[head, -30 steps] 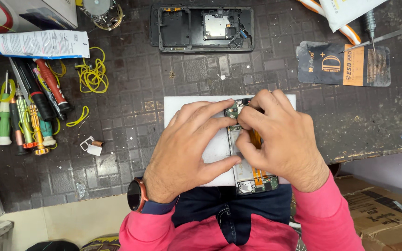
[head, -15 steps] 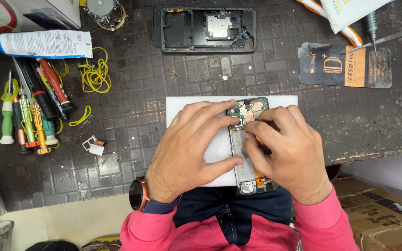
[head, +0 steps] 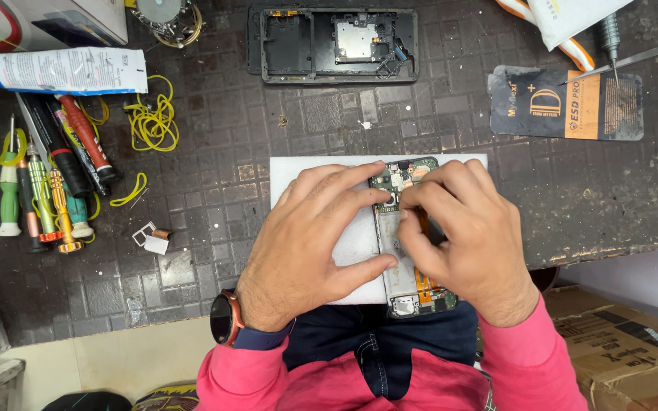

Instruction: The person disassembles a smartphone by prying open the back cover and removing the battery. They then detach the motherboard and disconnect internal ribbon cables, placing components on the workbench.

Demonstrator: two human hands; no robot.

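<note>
Right now, both hands are bent over an opened smartphone with its back cover off, green circuit board and orange flex cable showing (head: 409, 285), which lies lengthwise on a white rectangular foam pad (head: 298, 179) at the lower middle of the frame, its lower end hanging just past the pad's near edge. The left hand (head: 306, 243), with a dark round watch on an orange-trimmed band (head: 226, 318) at the wrist, spreads over the pad; its thumb presses against the phone's long left side and its forefinger reaches to the upper board, so it is steadying the phone rather than gripping it. The right hand (head: 470, 240) covers the phone's right side, its fingers (head: 413, 202) pinched narrow on the board near the top; whether they hold a small part I cannot tell, as nothing shows between them.

By my judgement the work is midway: the phone is open and its insides exposed, and no cover sits on it yet. A black phone frame with a silver shield plate (head: 333, 44) lies apart at the top middle of the dark tiled bench (head: 215, 152).

At the left of the frame, a row of screwdrivers with green, orange and red handles (head: 43, 190) lies untouched beside a white glue tube (head: 66, 70) and loose yellow rubber bands (head: 152, 122). A dark anti-static pouch with an orange panel (head: 565, 103) rests at the upper right.
</note>
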